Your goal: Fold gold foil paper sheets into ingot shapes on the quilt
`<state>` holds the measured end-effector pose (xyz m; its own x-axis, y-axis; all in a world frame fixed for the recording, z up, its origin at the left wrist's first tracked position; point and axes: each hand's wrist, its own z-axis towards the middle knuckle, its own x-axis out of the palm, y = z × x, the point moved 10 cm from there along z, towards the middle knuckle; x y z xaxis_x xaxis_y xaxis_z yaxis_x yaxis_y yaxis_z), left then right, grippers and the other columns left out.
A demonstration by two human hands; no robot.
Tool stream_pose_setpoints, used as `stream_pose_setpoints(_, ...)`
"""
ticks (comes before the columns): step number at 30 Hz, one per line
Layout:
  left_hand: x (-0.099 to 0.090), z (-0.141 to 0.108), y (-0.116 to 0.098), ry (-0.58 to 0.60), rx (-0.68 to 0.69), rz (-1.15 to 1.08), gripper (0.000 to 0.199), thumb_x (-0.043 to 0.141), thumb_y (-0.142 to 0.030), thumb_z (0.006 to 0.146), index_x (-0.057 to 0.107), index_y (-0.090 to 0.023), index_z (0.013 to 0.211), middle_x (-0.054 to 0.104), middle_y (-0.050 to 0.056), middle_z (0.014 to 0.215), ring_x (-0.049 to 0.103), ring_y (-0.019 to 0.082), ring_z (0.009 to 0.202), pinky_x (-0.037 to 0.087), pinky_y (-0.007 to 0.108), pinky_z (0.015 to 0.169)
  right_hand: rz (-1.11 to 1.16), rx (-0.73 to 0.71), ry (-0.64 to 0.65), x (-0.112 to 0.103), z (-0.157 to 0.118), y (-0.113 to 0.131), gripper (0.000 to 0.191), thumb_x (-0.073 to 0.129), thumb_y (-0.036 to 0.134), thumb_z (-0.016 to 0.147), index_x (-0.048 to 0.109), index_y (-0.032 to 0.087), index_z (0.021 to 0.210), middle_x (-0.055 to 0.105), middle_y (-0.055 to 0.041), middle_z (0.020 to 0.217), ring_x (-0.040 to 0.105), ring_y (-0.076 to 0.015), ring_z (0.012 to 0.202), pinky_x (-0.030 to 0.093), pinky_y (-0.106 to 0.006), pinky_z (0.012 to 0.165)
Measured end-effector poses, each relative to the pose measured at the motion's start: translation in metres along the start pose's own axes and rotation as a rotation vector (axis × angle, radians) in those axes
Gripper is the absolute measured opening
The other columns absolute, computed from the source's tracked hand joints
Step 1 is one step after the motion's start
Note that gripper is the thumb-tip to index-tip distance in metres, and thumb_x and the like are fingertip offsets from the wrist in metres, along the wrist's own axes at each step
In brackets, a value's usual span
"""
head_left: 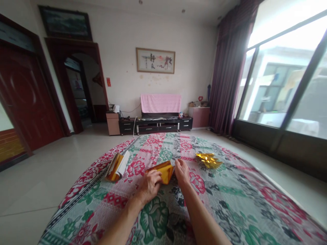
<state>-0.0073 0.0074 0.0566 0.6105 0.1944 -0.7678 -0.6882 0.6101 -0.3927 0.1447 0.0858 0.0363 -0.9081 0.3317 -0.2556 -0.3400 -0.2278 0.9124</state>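
Note:
A folded sheet of gold foil paper (167,172) lies between my hands over the middle of the table. My left hand (151,183) is closed on its left side, with the fingers bent over the paper. At the right corner, my right hand (182,171) has its fingertips drawn together in a pinch; whether they grip the paper's edge is hard to make out. Off to the left sits a curled stack of gold and white paper sheets (117,166). On the right rests a small heap of shiny folded gold foil pieces (208,160).
A flowered cloth (153,216) covers the round table. Beyond it stands a low black TV cabinet (158,125), with a pink cloth (160,103) draped over the screen. A large window (281,85) and purple curtain (226,68) are to the right, doorways to the left.

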Motion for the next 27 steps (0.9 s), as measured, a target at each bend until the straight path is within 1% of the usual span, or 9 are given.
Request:
stream_pose_setpoints(2, 0.005, -0.001, 0.000, 0.024, -0.013, -0.028, 0.024, 0.052, -0.010, 0.072, 0.071, -0.022, 0.080, 0.065, 0.004, 0.106, 0.054, 0.020, 0.105, 0.036, 0.037, 0.101, -0.072, 0.048, -0.019, -0.016, 0.003, -0.006, 0.043, 0.041, 0.037, 0.073, 0.065, 0.011, 0.096, 0.067, -0.0119, 0.089, 0.061, -0.0246, 0.086, 0.046, -0.029, 0.068)
stream_pose_setpoints(5, 0.008, -0.001, -0.002, 0.050, -0.029, -0.052, 0.024, 0.052, -0.011, 0.071, 0.071, -0.023, 0.079, 0.064, 0.004, 0.110, 0.053, 0.020, 0.109, 0.031, 0.039, 0.105, -0.139, 0.075, 0.042, -0.027, 0.003, -0.009, 0.027, 0.049, 0.030, 0.065, 0.068, 0.015, 0.078, 0.065, -0.0029, 0.068, 0.060, -0.0196, 0.072, 0.042, -0.023, 0.060)
stream_pose_setpoints(7, 0.009, -0.001, -0.005, 0.063, -0.031, -0.070, 0.023, 0.052, -0.011, 0.071, 0.071, -0.023, 0.079, 0.064, 0.003, 0.111, 0.052, 0.020, 0.110, 0.030, 0.040, 0.106, -0.165, 0.088, 0.088, -0.031, 0.001, -0.010, 0.023, 0.050, 0.027, 0.063, 0.068, 0.016, 0.073, 0.063, -0.0004, 0.060, 0.058, -0.0165, 0.063, 0.039, -0.021, 0.053)
stream_pose_setpoints(12, 0.013, -0.002, -0.015, 0.090, 0.017, -0.122, 0.024, 0.051, -0.011, 0.071, 0.070, -0.024, 0.078, 0.065, 0.003, 0.111, 0.054, 0.017, 0.110, 0.026, 0.038, 0.108, -0.221, 0.119, 0.187, -0.037, -0.003, -0.015, 0.018, 0.054, 0.023, 0.061, 0.068, 0.016, 0.070, 0.059, 0.0013, 0.052, 0.053, -0.0119, 0.050, 0.035, -0.019, 0.046)
stream_pose_setpoints(18, 0.016, -0.005, -0.012, 0.141, -0.023, -0.147, 0.024, 0.053, -0.012, 0.067, 0.070, -0.023, 0.079, 0.064, 0.002, 0.113, 0.052, 0.019, 0.112, 0.033, 0.037, 0.104, -0.293, 0.138, 0.270, -0.037, -0.007, -0.015, 0.011, 0.056, 0.018, 0.057, 0.067, 0.017, 0.056, 0.050, 0.0041, 0.040, 0.047, -0.0095, 0.044, 0.030, -0.018, 0.044)
stream_pose_setpoints(22, 0.016, -0.008, -0.008, 0.145, -0.050, -0.141, 0.029, 0.052, -0.006, 0.062, 0.069, -0.023, 0.077, 0.064, 0.002, 0.112, 0.051, 0.020, 0.114, 0.033, 0.037, 0.104, -0.299, 0.129, 0.249, -0.040, -0.007, -0.011, 0.012, 0.056, 0.016, 0.056, 0.063, 0.018, 0.046, 0.043, 0.0048, 0.035, 0.045, -0.0095, 0.046, 0.027, -0.019, 0.045)
stream_pose_setpoints(24, 0.013, -0.008, -0.009, 0.131, -0.038, -0.123, 0.029, 0.052, -0.005, 0.060, 0.069, -0.023, 0.076, 0.064, 0.003, 0.112, 0.050, 0.021, 0.115, 0.031, 0.038, 0.105, -0.267, 0.127, 0.224, -0.042, -0.006, -0.011, 0.013, 0.055, 0.019, 0.058, 0.062, 0.017, 0.046, 0.042, 0.0049, 0.035, 0.043, -0.0089, 0.045, 0.026, -0.019, 0.044)
stream_pose_setpoints(26, 0.007, -0.008, -0.007, 0.074, -0.049, -0.107, 0.023, 0.057, -0.009, 0.062, 0.069, -0.022, 0.076, 0.062, 0.005, 0.116, 0.048, 0.023, 0.118, 0.030, 0.040, 0.106, -0.210, 0.127, 0.204, -0.045, -0.005, -0.012, 0.016, 0.054, 0.024, 0.061, 0.063, 0.015, 0.051, 0.043, 0.0050, 0.038, 0.041, -0.0082, 0.043, 0.026, -0.019, 0.043)
stream_pose_setpoints(27, 0.002, -0.007, -0.004, 0.024, -0.074, -0.106, 0.019, 0.059, -0.013, 0.064, 0.068, -0.021, 0.078, 0.060, 0.006, 0.118, 0.047, 0.024, 0.119, 0.031, 0.041, 0.106, -0.174, 0.129, 0.197, -0.046, -0.005, -0.013, 0.018, 0.053, 0.027, 0.063, 0.064, 0.015, 0.055, 0.044, 0.0049, 0.040, 0.040, -0.0079, 0.042, 0.026, -0.018, 0.042)
